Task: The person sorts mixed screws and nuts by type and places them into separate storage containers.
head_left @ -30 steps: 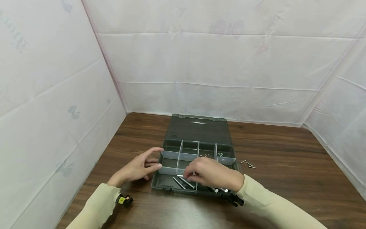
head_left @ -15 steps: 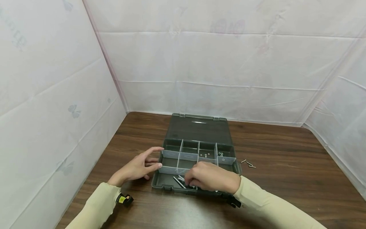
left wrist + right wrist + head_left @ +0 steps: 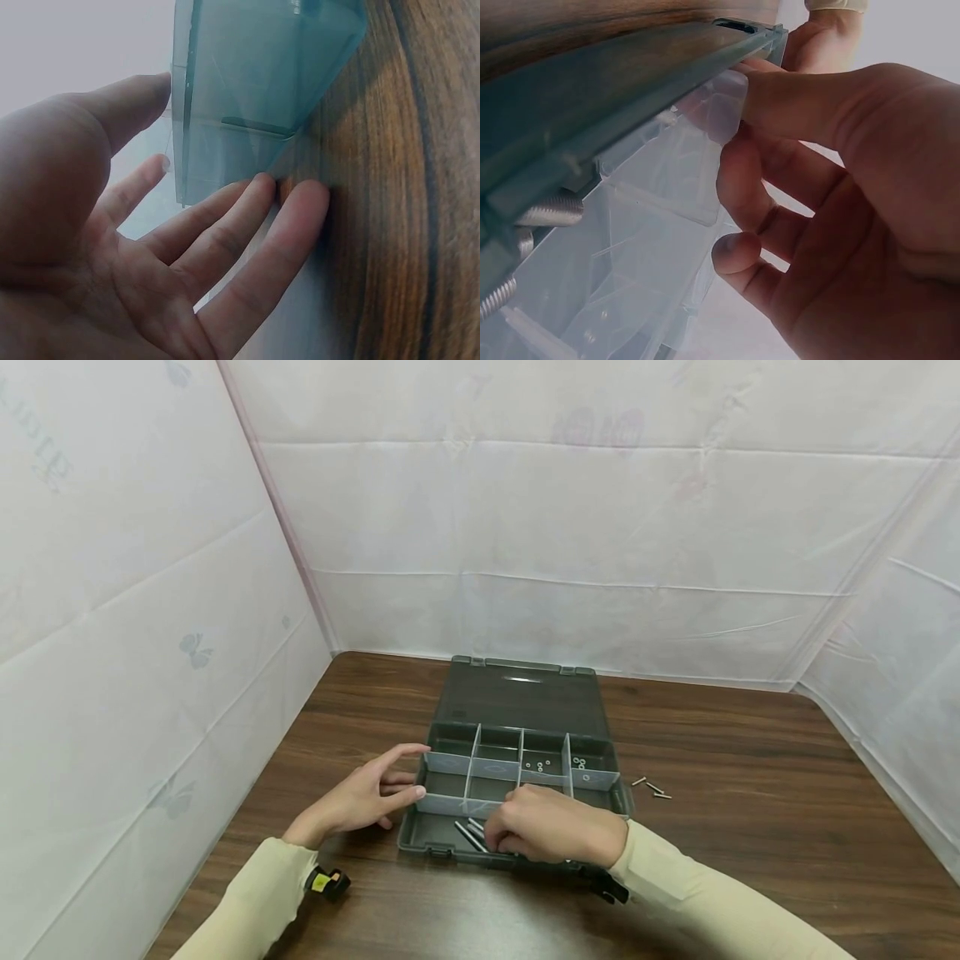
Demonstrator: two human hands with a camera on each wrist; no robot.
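Observation:
An open grey compartment box (image 3: pixel 447 760) lies on the wooden table. My left hand (image 3: pixel 366 797) rests against the box's left wall (image 3: pixel 247 82) with straight fingers (image 3: pixel 225 217). My right hand (image 3: pixel 551 823) is down in the long front compartment, its fingers curled beside several metal bolts (image 3: pixel 471 833). In the right wrist view the right hand (image 3: pixel 735 172) has one digit on a clear wall of the box (image 3: pixel 630 90). Nothing shows between its curled fingers. The bolts (image 3: pixel 551 211) lie off to the left of them.
The box lid (image 3: pixel 525 697) lies open flat behind the compartments. Small nuts (image 3: pixel 538 766) sit in two back compartments. A few loose screws (image 3: pixel 651 789) lie on the table right of the box. White sheeting walls the table on three sides.
My right hand has dropped from above the dividers into the front compartment, and the bolt seen at its fingertips earlier no longer shows there. My left hand has not moved.

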